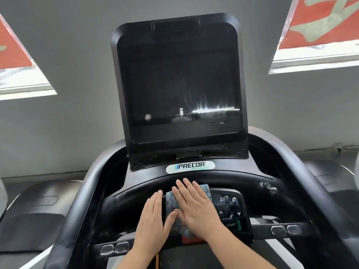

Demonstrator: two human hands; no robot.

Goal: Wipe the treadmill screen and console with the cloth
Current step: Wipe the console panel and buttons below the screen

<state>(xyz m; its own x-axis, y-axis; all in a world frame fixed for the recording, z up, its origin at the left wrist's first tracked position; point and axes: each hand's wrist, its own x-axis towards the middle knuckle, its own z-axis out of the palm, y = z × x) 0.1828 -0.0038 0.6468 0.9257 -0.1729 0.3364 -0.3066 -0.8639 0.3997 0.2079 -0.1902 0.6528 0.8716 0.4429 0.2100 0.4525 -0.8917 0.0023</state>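
A dark treadmill screen (pixel 178 84) stands tilted up above the black console (pixel 136 191). On the console's button panel lies a blue patterned cloth (pixel 172 205). My right hand (pixel 198 210) lies flat on the cloth with straight fingers, pressing it down. My left hand (pixel 153 218) lies flat beside it on the left, fingers straight, its thumb touching the cloth's edge. Most of the cloth is hidden under my right hand.
The keypad (pixel 231 210) with arrow and START buttons shows to the right of my hands. Metal grip sensors (pixel 116 248) (pixel 285 230) sit on the crossbar. Curved handrails (pixel 85 200) flank the console. Other treadmills (pixel 38 210) stand left and right; a grey wall with windows is behind.
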